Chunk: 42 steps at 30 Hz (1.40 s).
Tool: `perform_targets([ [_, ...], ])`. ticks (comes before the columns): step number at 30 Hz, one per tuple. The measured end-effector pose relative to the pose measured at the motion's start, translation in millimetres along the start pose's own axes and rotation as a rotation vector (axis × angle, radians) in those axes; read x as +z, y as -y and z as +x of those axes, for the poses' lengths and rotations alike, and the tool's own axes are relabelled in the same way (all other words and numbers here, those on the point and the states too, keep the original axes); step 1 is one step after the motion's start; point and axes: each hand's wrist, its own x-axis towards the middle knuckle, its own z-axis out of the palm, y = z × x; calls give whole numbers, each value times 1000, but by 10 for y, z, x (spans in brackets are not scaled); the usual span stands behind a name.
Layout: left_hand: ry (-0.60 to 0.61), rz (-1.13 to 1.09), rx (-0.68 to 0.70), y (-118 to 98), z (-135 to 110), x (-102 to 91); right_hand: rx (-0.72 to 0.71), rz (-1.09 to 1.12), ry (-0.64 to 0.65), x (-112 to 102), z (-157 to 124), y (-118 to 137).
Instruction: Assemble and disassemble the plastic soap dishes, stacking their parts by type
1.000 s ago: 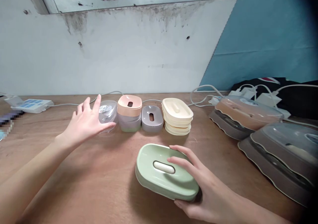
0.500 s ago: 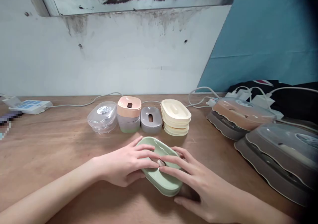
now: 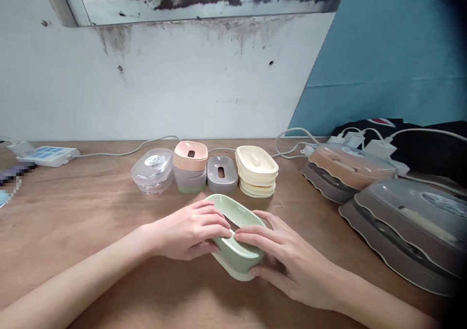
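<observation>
Two hands on one pale green soap dish (image 3: 237, 244), sitting on the wooden table (image 3: 91, 212) right in front. Left hand (image 3: 189, 229) wraps its near-left side, fingers (image 3: 215, 222) curled together over the rim. Right hand (image 3: 288, 256) cups the other end, fingers (image 3: 255, 236) slightly spread, tips on the top edge, thumb low on the side. Just beyond the fingertips sit a clear lid stack (image 3: 152, 169), a pink-topped stack (image 3: 190, 166), a grey dish (image 3: 222, 173) and a cream stack (image 3: 256, 171).
</observation>
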Motion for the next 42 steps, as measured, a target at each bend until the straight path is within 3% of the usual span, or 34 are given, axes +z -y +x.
perform_targets([
  [5,-291,213,-50,32,-7,1,65,-52,-227,-10,-46,-37],
  [8,-437,356,-237,179,47,-137,125,-173,-380,-147,92,-33],
  [9,-442,399,-346,253,75,-203,147,-229,-415,-207,187,-36],
  [12,-301,462,-676,486,152,-382,270,-413,-455,-346,567,-75],
  [14,-246,456,-748,590,174,-446,368,-519,-424,-368,825,-122],
  [19,-242,423,-756,618,155,-451,466,-630,-273,-230,1186,-218],
  [27,-266,324,-779,658,130,-456,402,-657,-180,-77,1233,-166],
  [36,-320,255,-753,675,110,-445,322,-680,-222,-58,1127,-294],
  [42,-483,196,-824,714,91,-456,340,-668,-270,0,1089,-325],
])
